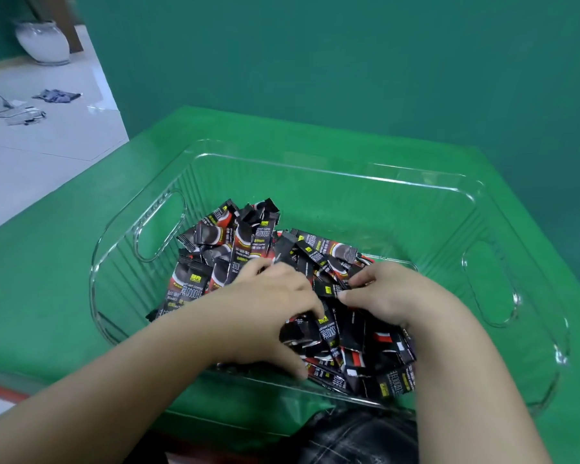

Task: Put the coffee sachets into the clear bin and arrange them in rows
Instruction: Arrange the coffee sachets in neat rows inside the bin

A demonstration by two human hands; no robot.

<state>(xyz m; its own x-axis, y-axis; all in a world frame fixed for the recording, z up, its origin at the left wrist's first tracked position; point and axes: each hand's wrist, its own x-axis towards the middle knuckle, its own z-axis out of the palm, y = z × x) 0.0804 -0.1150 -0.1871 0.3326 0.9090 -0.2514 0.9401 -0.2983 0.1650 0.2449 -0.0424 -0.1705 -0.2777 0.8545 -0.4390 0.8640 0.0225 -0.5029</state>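
Note:
A clear ribbed plastic bin (pixel 382 182) with cut-out handles stands on the green table. Inside it lies a loose heap of several black-and-red coffee sachets (pixel 228 242), piled in the left and near part, pointing every way. My left hand (pixel 265 306) lies on the heap with fingers curled down into the sachets. My right hand (pixel 389 296) is beside it, fingers and thumb curled round sachets at the pile's middle. The right half of the bin floor is bare.
The green-covered table (pixel 47 296) ends at the left, where a white tiled floor holds a white vase (pixel 42 41), a grey cloth (pixel 57 96) and cables. A green wall stands behind. Dark clothing (pixel 355 437) shows at the near edge.

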